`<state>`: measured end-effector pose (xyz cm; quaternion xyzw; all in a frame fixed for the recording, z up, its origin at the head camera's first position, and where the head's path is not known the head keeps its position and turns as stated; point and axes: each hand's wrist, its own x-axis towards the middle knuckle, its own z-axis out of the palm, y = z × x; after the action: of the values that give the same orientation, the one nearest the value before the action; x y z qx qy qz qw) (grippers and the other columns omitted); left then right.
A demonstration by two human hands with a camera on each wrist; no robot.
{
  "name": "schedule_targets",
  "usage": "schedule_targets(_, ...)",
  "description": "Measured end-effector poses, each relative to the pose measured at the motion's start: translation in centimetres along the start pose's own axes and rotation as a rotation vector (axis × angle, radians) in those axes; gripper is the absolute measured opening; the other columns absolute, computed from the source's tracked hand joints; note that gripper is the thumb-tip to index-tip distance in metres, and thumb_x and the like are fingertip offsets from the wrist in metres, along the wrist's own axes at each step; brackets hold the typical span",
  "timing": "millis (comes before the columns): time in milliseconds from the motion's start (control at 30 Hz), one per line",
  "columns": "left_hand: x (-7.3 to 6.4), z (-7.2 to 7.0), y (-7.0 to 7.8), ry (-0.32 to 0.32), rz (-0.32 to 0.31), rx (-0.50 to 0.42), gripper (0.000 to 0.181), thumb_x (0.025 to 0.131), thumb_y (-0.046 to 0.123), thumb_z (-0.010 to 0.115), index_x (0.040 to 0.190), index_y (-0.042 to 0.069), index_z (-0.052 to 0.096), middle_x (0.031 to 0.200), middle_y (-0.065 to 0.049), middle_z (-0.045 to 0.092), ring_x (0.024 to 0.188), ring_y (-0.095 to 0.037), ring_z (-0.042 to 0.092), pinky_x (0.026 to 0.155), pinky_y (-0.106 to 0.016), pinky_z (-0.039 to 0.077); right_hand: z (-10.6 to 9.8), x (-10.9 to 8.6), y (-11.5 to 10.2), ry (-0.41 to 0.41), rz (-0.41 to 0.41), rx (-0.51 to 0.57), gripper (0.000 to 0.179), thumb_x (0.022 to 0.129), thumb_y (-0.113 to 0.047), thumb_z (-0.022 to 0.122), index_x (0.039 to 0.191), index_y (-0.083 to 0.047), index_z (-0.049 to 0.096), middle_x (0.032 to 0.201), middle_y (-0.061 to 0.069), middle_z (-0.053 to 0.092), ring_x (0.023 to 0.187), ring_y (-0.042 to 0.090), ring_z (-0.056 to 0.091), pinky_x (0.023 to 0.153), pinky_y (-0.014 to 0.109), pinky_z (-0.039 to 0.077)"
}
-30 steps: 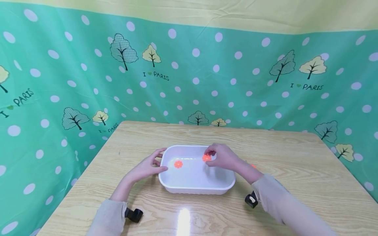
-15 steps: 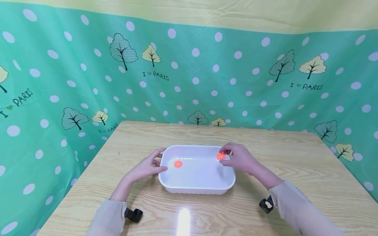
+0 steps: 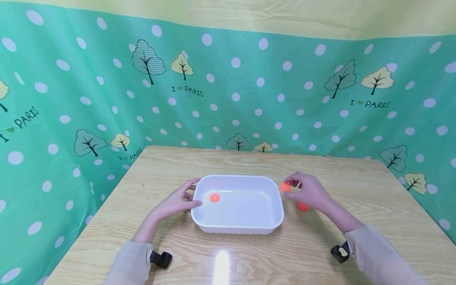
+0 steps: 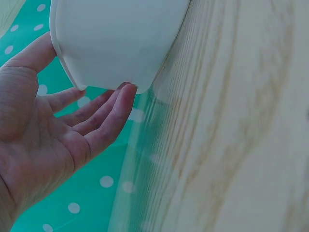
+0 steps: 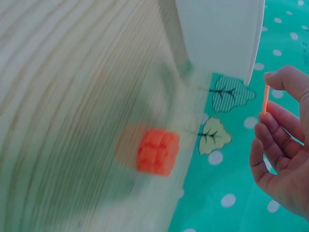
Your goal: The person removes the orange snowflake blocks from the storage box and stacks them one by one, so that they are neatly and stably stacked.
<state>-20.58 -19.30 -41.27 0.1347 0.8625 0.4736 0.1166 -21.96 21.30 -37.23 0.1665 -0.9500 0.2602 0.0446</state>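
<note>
A white rectangular basin (image 3: 236, 229) stands on the wooden table. My left hand (image 3: 174, 204) holds its left end, thumb over the rim and fingers against the outer wall. Inside, toward the left, lies an orange flower-shaped flat piece (image 3: 215, 198). My right hand (image 3: 311, 194) is just beyond the basin's right rim, pinching a similar orange flower-shaped piece (image 3: 285, 187) between thumb and fingertips. In the right wrist view that held piece (image 5: 265, 100) appears edge-on and thin. Below the right hand, an orange-red stack of ridged pieces (image 5: 158, 152) rests on the table.
The wooden table (image 3: 256, 261) extends around the basin, with a bright light reflection near its front. A green dotted cloth (image 3: 228, 91) printed with trees hangs behind and beside the table. Black wrist cameras sit at both sleeves.
My right hand has moved rightward with the pinched flower-shaped piece, from above the basin to past its right rim. The stack is now more exposed. My left hand and the basin stay put.
</note>
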Motion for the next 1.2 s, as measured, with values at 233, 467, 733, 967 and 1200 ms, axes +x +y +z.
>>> schedule_targets(233, 0.0, 0.0, 0.0, 0.001, 0.003, 0.001, 0.077, 0.078, 0.036, 0.070, 0.141, 0.021, 0.028, 0.124, -0.009, 0.046, 0.095, -0.020, 0.054, 0.075, -0.030, 0.047, -0.5, -0.8, 1.6, 0.005, -0.015, -0.019, 0.030, 0.072, -0.019, 0.074, 0.098, -0.007, 0.066, 0.086, 0.001, 0.060, 0.079, 0.020, 0.054, 0.066, 0.030, 0.045)
schedule_targets(467, 0.1, 0.0, -0.1, -0.004, 0.018, -0.006, 0.076, 0.078, 0.035, 0.070, 0.141, 0.022, 0.028, 0.124, -0.010, 0.045, 0.094, -0.020, 0.054, 0.075, -0.031, 0.047, -0.8, -1.7, 3.4, 0.003, -0.014, -0.067, 0.031, 0.070, -0.018, 0.074, 0.097, -0.005, 0.066, 0.084, 0.001, 0.059, 0.077, 0.018, 0.052, 0.064, 0.030, 0.043)
schedule_targets(733, 0.1, 0.0, -0.2, -0.008, 0.017, -0.015, 0.076, 0.078, 0.035, 0.070, 0.141, 0.022, 0.028, 0.124, -0.010, 0.045, 0.095, -0.021, 0.054, 0.075, -0.031, 0.047, -0.5, -2.5, 4.9, -0.057, 0.021, -0.085, 0.032, 0.070, -0.019, 0.075, 0.098, -0.008, 0.066, 0.087, -0.001, 0.059, 0.081, 0.018, 0.053, 0.064, 0.029, 0.043)
schedule_targets(967, 0.1, 0.0, 0.0, -0.004, 0.014, -0.007, 0.076, 0.078, 0.035, 0.070, 0.140, 0.022, 0.029, 0.124, -0.009, 0.045, 0.095, -0.021, 0.054, 0.075, -0.031, 0.047, -0.1, -2.8, 5.4, -0.114, 0.061, -0.090, 0.036, 0.069, -0.020, 0.075, 0.101, -0.009, 0.066, 0.092, -0.001, 0.058, 0.084, 0.018, 0.053, 0.066, 0.031, 0.043)
schedule_targets(1200, 0.1, 0.0, -0.1, -0.008, 0.013, -0.013, 0.075, 0.078, 0.035, 0.070, 0.140, 0.022, 0.029, 0.124, -0.010, 0.045, 0.095, -0.021, 0.054, 0.074, -0.031, 0.047, 0.1, -3.0, 5.7, -0.130, 0.050, -0.118, 0.033, 0.070, -0.021, 0.075, 0.100, -0.011, 0.066, 0.092, -0.001, 0.058, 0.084, 0.018, 0.053, 0.066, 0.031, 0.043)
